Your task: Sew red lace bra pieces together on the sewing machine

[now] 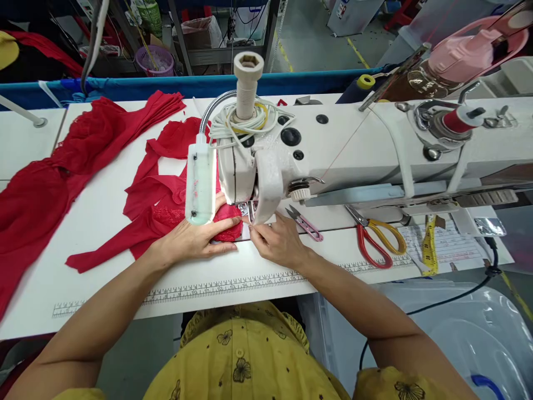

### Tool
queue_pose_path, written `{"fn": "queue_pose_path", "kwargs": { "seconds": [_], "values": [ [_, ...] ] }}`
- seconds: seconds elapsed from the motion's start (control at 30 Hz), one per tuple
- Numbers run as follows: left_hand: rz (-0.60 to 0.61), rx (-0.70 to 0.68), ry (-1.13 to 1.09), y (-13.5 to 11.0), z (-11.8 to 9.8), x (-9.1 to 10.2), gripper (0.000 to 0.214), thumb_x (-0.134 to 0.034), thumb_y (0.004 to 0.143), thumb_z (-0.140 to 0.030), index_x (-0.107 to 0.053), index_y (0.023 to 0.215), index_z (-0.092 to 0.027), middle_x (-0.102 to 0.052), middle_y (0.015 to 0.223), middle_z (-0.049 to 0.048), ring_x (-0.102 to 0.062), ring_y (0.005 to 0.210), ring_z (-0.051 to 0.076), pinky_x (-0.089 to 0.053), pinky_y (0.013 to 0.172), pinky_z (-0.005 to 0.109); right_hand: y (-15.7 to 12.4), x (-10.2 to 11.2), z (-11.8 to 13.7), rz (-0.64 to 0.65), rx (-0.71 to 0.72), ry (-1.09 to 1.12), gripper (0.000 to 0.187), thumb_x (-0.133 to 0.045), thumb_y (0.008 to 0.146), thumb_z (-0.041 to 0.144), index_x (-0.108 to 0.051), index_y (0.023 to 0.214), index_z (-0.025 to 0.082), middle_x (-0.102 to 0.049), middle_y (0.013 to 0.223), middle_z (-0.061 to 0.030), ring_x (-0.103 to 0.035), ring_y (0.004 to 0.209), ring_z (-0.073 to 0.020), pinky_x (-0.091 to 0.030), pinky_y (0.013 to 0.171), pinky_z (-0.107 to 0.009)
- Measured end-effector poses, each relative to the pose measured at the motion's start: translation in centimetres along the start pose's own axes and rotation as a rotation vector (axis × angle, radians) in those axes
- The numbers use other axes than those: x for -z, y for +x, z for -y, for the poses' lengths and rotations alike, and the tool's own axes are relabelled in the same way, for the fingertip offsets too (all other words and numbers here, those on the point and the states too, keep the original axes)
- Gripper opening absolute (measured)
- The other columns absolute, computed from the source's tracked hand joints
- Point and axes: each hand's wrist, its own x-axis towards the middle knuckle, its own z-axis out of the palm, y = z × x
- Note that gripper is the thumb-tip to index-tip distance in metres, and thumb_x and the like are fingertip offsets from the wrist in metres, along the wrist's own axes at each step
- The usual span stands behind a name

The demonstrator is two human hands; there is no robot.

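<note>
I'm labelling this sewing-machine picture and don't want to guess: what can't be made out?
All in the head view:
Left hand and the red piece it touches: partly behind the lamp.
Paper: writing too small to read, partly under the tape measure.
Red fabric, far left: cut off by the picture's edge.

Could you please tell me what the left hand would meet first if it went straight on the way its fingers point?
The left hand would probably meet the right hand first, though depth near the presser foot is unclear.
</note>
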Motion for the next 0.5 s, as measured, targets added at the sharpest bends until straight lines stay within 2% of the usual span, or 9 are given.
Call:
{"fn": "queue_pose_path", "kwargs": {
  "seconds": [0.1,0.17,0.37,0.5],
  "values": [
    [-0.095,-0.001,0.094,-0.1,-1.4,0.2,0.049,-0.054,0.098,-0.051,-0.064,0.132,-0.017,-0.070,0.111,0.0164,-0.066,0.105,0.032,-0.053,0.085,0.044,0.4,0.0,-0.2,0.049,0.025,0.011,0.039,-0.048,0.093,0.013,-0.073,0.121,0.023,-0.063,0.083,-0.0069,-0.053,0.086,-0.0217,-0.043,0.072,-0.032],
    [-0.161,-0.018,0.130,-0.1,-2.3,0.4,0.042,-0.054,0.099,-0.045,-0.067,0.125,-0.015,-0.072,0.109,0.0167,-0.066,0.111,0.033,-0.053,0.086,0.044,0.5,0.0,-0.2,0.099,0.029,0.023,0.043,-0.047,0.093,0.012,-0.070,0.127,0.023,-0.064,0.085,-0.0073,-0.053,0.088,-0.0221,-0.045,0.076,-0.033],
    [-0.256,-0.055,0.165,0.1,-3.0,0.6,0.028,-0.057,0.098,-0.035,-0.073,0.110,-0.015,-0.076,0.107,0.0145,-0.066,0.117,0.033,-0.053,0.093,0.046,-0.1,-0.1,-0.4,0.181,0.055,0.017,0.041,-0.049,0.094,0.016,-0.069,0.129,0.022,-0.065,0.090,-0.0086,-0.053,0.088,-0.0219,-0.045,0.079,-0.036],
    [-0.255,-0.025,0.195,0.1,-2.6,0.6,0.030,-0.057,0.098,-0.035,-0.073,0.109,-0.013,-0.076,0.109,0.0162,-0.068,0.111,0.034,-0.054,0.086,0.047,-0.1,-0.2,-0.4,0.171,0.069,-0.027,0.039,-0.048,0.096,0.015,-0.069,0.129,0.020,-0.066,0.092,-0.0096,-0.053,0.091,-0.0223,-0.044,0.078,-0.036]
  ]
}}
